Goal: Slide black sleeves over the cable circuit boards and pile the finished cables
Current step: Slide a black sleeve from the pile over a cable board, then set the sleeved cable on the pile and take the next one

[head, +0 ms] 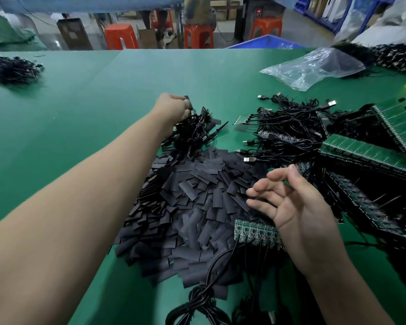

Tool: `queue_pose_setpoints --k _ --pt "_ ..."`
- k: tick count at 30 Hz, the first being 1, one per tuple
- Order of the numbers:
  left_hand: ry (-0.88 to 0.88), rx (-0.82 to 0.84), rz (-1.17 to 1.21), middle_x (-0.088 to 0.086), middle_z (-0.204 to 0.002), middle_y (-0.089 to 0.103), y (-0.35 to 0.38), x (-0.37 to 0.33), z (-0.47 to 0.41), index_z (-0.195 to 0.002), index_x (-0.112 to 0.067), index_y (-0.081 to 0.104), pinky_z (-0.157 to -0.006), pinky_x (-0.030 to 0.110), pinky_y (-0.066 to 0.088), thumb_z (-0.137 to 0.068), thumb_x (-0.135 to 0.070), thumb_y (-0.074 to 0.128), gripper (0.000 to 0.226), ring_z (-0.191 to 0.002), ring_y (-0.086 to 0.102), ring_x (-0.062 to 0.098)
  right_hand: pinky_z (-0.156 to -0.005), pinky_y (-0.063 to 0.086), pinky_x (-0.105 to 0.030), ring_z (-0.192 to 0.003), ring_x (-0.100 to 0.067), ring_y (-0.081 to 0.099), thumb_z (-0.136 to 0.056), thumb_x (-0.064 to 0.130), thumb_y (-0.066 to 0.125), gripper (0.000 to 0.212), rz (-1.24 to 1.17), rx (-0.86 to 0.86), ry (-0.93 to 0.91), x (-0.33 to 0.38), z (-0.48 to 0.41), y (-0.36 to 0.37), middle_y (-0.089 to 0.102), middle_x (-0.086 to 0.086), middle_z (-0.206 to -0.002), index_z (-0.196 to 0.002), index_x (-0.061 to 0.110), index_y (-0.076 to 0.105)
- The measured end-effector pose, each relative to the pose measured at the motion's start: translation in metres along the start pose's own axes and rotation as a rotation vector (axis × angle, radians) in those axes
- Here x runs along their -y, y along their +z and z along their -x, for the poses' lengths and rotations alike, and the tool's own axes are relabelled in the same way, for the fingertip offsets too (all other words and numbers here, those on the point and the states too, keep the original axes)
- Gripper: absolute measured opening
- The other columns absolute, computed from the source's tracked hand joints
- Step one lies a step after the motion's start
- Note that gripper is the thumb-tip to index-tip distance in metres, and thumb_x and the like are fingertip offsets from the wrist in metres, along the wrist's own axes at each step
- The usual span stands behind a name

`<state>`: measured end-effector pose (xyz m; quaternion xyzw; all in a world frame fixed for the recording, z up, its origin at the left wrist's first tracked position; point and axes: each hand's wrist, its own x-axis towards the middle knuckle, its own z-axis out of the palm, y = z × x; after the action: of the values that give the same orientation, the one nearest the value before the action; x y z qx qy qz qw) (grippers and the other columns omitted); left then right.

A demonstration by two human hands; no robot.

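A big heap of flat black sleeves [192, 207] covers the middle of the green table. Beyond it lies a pile of finished sleeved cables [195, 130]. My left hand [171, 107] reaches out over that pile and pinches a sleeved cable [187, 99] at its top. My right hand [288, 202] hovers palm-up over the right side of the sleeve heap, fingers loosely spread and holding nothing. Under its wrist lies a strip of green circuit boards [256, 233] with black cables attached.
Tangled USB cables [291, 127] and panels of green boards [370, 156] fill the right side. A clear plastic bag [314, 66] lies at the back right. Another cable pile [12, 70] sits far left. Black cables [204, 299] trail off the near edge.
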<state>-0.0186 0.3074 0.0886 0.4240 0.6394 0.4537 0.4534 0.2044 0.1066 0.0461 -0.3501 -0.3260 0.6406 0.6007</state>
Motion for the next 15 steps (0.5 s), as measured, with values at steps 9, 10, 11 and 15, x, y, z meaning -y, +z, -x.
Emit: queue_pose_setpoints --k 9,10,11,15 --pt "0.413 0.036 -0.539 -0.008 -0.088 0.071 -0.014 0.0 0.078 -0.128 -0.019 0.072 -0.071 0.007 0.044 -0.103 -0.029 0.06 0.03 -0.072 0.059 -0.015 -0.074 0.062 -0.034 -0.086 -0.028 0.073 -0.095 0.029 0.058 0.024 0.134 0.017 -0.048 -0.002 -0.001 -0.003 0.072 -0.014 -0.086 -0.095 0.005 0.063" --pt "0.447 0.077 -0.569 -0.017 -0.076 0.067 -0.015 0.005 0.099 -0.117 -0.022 0.077 -0.062 0.005 0.041 -0.101 -0.03 0.062 0.023 -0.061 0.054 -0.016 -0.075 0.062 -0.032 -0.087 -0.028 0.073 -0.094 0.027 0.057 0.023 0.181 0.024 -0.063 -0.003 0.0 -0.003 0.073 -0.013 -0.087 -0.094 0.006 0.065" --pt "0.473 0.145 -0.614 -0.02 -0.074 0.067 -0.014 0.013 0.121 -0.108 -0.025 0.08 -0.063 0.006 0.041 -0.1 -0.032 0.065 0.019 -0.061 0.055 -0.016 -0.075 0.061 -0.031 -0.087 -0.027 0.074 -0.093 0.026 0.058 0.021 0.253 0.025 -0.078 -0.004 0.0 -0.002 0.074 -0.012 -0.087 -0.093 0.006 0.066" --pt "0.487 0.332 -0.887 -0.018 -0.088 0.071 -0.002 0.052 0.195 -0.1 -0.038 0.077 -0.082 0.025 0.053 -0.091 -0.056 0.067 0.023 -0.083 0.064 0.001 -0.072 0.057 -0.024 -0.08 -0.014 0.072 -0.097 0.012 0.067 0.007 0.642 0.016 -0.158 -0.009 0.001 0.001 0.076 -0.004 -0.084 -0.09 0.012 0.069"
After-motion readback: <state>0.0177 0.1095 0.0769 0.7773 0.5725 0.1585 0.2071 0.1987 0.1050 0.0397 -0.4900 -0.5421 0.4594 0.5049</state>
